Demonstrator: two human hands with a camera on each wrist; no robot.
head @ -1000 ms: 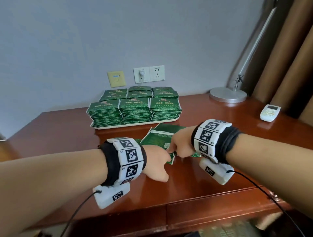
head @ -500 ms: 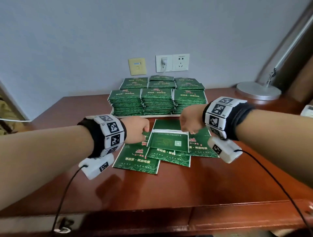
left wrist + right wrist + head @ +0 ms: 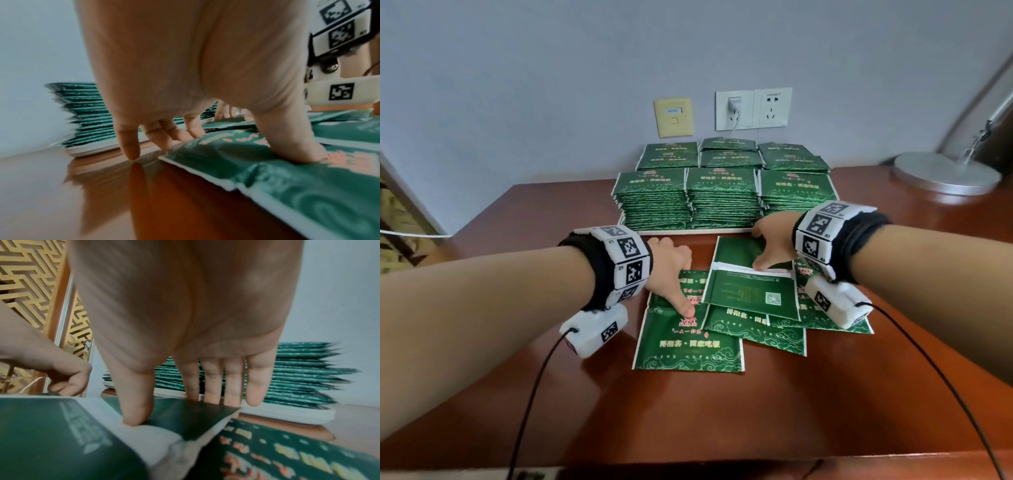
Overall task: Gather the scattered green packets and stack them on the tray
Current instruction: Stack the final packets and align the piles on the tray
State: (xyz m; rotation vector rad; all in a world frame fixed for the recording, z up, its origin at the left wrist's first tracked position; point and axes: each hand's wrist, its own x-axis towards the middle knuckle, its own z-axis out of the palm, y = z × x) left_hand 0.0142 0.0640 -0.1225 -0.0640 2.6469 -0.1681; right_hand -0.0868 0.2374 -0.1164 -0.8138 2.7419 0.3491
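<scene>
Left hand (image 3: 669, 265): thumb pressed flat on the nearest glossy green foil packet with gold lettering (image 3: 688, 342); remaining fingers spread and nearly straight, tips on the reddish-brown wooden desk (image 3: 722, 418) at that packet's far edge; nothing gripped. Right hand (image 3: 774, 240): thumb down on the white sealed strip of a face-down green packet (image 3: 751, 291), four fingers extended over the far edge of the plain green packet lying behind it; whether they have hooked under that edge cannot be told. Both packets belong to an overlapping scatter of loose green packets just in front of the shallow white tray (image 3: 688, 232), which carries several tall stacks of identical packets (image 3: 722, 198). Judged step: raking the loose ones together, none lifted yet. Next move calls for sliding them into one squared pile, then a pinch under the edge; the foil looks slippery. The head view gives the full layout; only the left wrist view shows fingertips touching bare wood, only the right wrist view the thumb contact.
</scene>
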